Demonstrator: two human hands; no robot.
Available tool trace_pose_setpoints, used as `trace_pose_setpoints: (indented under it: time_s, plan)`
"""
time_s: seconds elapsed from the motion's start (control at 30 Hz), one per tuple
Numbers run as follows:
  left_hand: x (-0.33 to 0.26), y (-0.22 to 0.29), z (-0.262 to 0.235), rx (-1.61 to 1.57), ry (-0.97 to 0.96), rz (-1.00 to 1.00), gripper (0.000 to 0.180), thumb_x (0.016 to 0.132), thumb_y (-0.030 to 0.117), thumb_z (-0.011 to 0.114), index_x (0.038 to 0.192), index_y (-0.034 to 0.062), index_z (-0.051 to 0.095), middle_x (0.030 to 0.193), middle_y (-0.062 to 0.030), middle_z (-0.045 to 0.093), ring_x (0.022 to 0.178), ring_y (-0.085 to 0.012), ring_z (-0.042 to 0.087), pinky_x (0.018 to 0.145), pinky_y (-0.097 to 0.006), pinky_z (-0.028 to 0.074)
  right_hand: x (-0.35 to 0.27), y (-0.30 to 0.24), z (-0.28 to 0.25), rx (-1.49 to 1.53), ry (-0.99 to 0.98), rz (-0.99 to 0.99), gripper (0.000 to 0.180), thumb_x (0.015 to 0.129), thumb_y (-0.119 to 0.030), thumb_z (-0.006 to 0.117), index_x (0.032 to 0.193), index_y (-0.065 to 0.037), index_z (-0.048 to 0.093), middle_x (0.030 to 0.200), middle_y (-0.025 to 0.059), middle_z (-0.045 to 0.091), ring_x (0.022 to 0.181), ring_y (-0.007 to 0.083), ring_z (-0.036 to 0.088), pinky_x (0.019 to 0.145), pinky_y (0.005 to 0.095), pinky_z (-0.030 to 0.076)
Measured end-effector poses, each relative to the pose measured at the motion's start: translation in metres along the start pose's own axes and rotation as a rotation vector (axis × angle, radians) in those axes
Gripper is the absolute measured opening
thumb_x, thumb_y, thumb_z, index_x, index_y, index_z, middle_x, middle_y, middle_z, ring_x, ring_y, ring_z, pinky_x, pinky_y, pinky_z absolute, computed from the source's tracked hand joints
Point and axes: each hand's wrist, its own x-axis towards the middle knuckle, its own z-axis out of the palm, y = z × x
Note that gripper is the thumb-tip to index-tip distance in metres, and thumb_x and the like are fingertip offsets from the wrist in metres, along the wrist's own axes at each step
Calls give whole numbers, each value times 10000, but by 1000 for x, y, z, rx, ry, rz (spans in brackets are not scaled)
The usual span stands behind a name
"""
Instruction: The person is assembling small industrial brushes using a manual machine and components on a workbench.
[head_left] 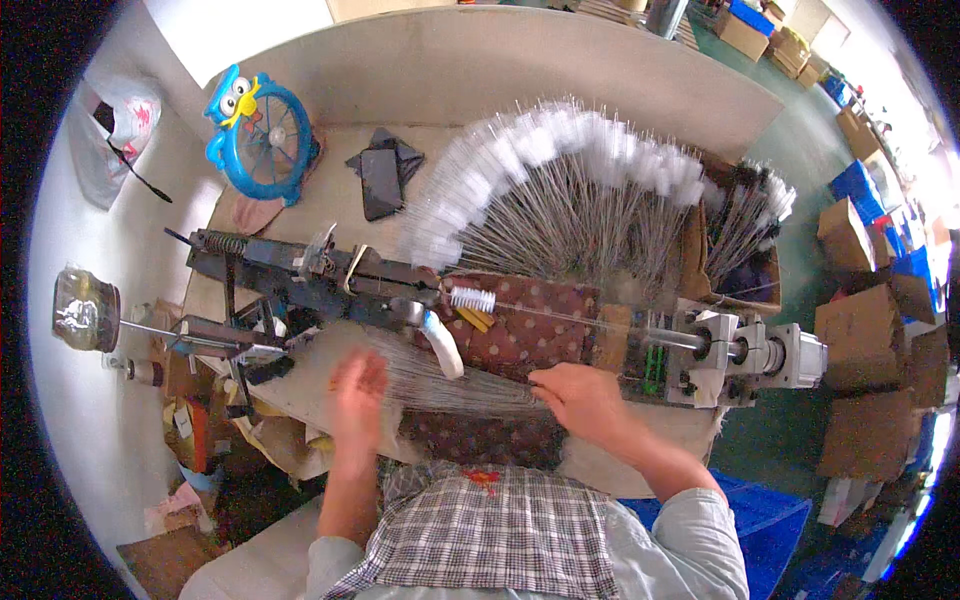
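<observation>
Wire bundle [450, 385] lies on bench [330, 370], long axis left-right between my hands. Right hand [580, 395] pinches its right end; left hand [358, 395], blurred, open over fanned left end.

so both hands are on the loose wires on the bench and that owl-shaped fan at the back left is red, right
Not quite: the owl-shaped fan is blue, not red, as the head view shows. The rest holds: the left hand and right hand are both on the loose wires on the bench.
</observation>
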Motion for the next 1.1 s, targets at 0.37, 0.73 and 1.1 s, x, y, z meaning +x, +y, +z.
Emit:
trace_pose_setpoints:
  time_s: [0.37,0.73,1.1]
  plan:
    - [79,95,-221,-179,610,298,441,793,485,644,864,52,603,706,-22,599,562,-93,548,437,-210,405,16,-13,37,-204,-276,20,176,778,-205,610,929,-114,599,859,72,566,777,274,623,607,409,520]
    - [49,19,-126,-300,501,158,313,890,352,540,1009,63,554,870,-64,604,819,-166,576,668,-299,476,21,-15,25,-167,-156,53,79,786,-174,576,823,-104,585,799,70,565,734,273,624,585,407,515]
    - [-21,-41,96,257,-288,-147,235,877,288,550,942,62,546,792,-45,577,736,-185,567,690,-316,457,7,5,26,-292,-187,106,105,776,-187,604,857,-138,648,789,39,584,729,234,622,571,376,505]
